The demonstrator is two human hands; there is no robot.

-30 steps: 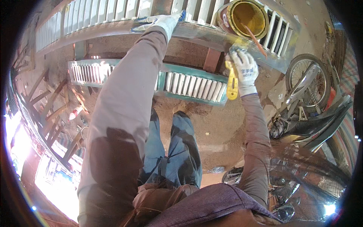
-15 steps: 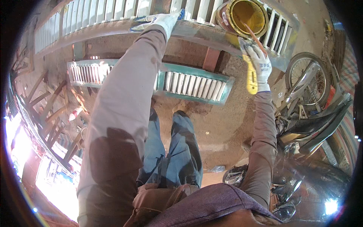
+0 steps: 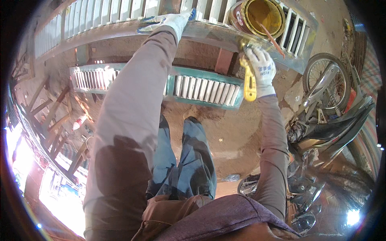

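My left hand [image 3: 167,21], in a white work glove, rests flat on the top rail [image 3: 116,30] of a white slatted wooden panel. My right hand [image 3: 260,69], also gloved, grips a paintbrush with a yellow handle [image 3: 249,85]; its bristle end meets the grey-green rail just below an open paint can [image 3: 257,15]. The can holds yellow paint and a thin stick leans in it. I stand over the panel, my blue trousers [image 3: 189,160] below.
A second slatted panel with a teal frame [image 3: 201,90] lies on the dirt ground beneath. A motorbike [image 3: 325,116] is parked close on the right. Wooden frames [image 3: 48,116] are stacked at the left.
My right hand has risen with the brush toward the can, then come down a little to the rail below it. My left hand has stayed on the top rail.
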